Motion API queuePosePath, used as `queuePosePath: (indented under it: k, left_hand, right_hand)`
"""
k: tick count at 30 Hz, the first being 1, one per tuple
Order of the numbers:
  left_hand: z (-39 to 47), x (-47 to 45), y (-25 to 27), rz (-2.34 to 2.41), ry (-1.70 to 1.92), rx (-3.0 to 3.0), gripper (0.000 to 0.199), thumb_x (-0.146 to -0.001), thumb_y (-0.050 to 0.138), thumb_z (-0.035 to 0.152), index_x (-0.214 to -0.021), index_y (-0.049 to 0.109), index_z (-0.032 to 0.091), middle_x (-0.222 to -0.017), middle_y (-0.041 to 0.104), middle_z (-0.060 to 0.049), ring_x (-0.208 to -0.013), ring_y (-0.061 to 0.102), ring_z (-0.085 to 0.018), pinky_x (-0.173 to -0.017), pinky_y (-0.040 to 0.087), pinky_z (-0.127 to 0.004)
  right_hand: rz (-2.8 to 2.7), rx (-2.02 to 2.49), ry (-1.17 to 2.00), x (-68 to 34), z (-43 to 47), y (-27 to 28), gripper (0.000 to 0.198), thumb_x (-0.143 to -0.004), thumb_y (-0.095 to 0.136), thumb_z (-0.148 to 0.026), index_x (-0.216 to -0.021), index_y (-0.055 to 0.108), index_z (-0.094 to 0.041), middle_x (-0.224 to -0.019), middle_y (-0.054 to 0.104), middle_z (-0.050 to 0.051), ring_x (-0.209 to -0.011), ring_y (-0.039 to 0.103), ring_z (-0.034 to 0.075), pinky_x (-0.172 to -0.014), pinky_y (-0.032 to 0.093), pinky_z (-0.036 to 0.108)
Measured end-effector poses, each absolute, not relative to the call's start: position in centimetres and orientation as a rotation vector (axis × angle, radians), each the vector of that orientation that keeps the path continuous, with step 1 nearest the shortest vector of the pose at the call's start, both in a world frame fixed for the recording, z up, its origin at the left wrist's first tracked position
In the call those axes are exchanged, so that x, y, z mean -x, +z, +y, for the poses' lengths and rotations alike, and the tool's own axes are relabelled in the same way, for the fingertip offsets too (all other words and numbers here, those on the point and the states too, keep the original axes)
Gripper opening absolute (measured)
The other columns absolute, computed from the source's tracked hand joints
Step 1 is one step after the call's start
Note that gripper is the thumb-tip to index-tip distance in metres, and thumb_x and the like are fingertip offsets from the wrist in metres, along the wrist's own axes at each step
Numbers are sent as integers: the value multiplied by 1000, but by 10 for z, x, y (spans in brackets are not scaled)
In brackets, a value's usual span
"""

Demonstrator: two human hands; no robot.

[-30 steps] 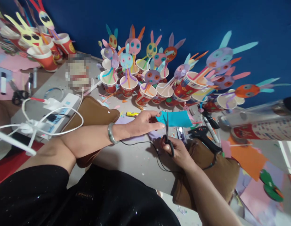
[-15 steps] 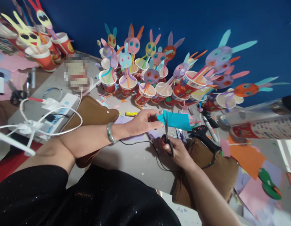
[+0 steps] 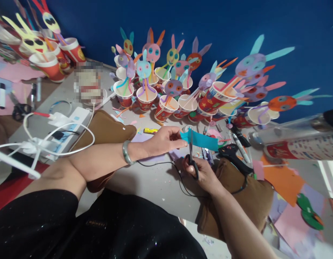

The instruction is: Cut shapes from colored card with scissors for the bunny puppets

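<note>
Between the thumb and fingers of my left hand (image 3: pixel 166 139) is the left end of a strip of blue paper (image 3: pixel 205 140). A metal bangle (image 3: pixel 125 151) sits on that wrist. My right hand (image 3: pixel 200 171) is closed around the handles of black-handled scissors (image 3: pixel 192 165). Their blades point away from me and cross the blue paper just right of my left fingertips. The paper is held above the table, and its right part sticks out past the blades.
Paper cups (image 3: pixel 146 95) with paper rabbit heads line the blue wall. Left are a power strip (image 3: pixel 72 126) and white cables. A black glue gun (image 3: pixel 233 156), a brown cushion (image 3: pixel 241 194), orange paper (image 3: pixel 283 178) and a clear bottle (image 3: pixel 287 133) are on the right.
The free right part of the blue paper has tilted and looks narrower, with its upper edge lower. My hands have stayed in nearly the same place.
</note>
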State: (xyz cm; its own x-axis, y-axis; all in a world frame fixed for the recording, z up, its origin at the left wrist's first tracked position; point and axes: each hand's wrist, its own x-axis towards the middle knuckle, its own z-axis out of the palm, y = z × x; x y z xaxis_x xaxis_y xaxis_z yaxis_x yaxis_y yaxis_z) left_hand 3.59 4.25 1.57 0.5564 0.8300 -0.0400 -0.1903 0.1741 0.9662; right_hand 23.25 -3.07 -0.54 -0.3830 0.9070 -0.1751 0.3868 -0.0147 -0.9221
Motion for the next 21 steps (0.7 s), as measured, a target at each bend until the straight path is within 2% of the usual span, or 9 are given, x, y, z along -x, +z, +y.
queuePosePath:
  k: [10, 21]
  left_hand:
    - [42, -36, 14, 643, 808, -1200, 18, -71, 70, 23, -70, 55, 15, -60, 50, 6, -57, 45, -6, -60, 38, -24]
    - [42, -36, 19, 664, 820, -1180, 25, -68, 75, 27, -64, 53, 15, -59, 46, 7, -57, 41, -6, -58, 35, -23]
  right_hand:
    - [-1827, 1344, 1356, -233, -30, -6, 64, -81, 50, -80, -60, 48, -19, -62, 48, 0, -58, 42, 13, -55, 35, 28]
    - [-1823, 1349, 1344, -234, -30, -6, 64, -82, 50, -79, -61, 48, -19, -60, 47, -1, -56, 41, 13, -55, 34, 28]
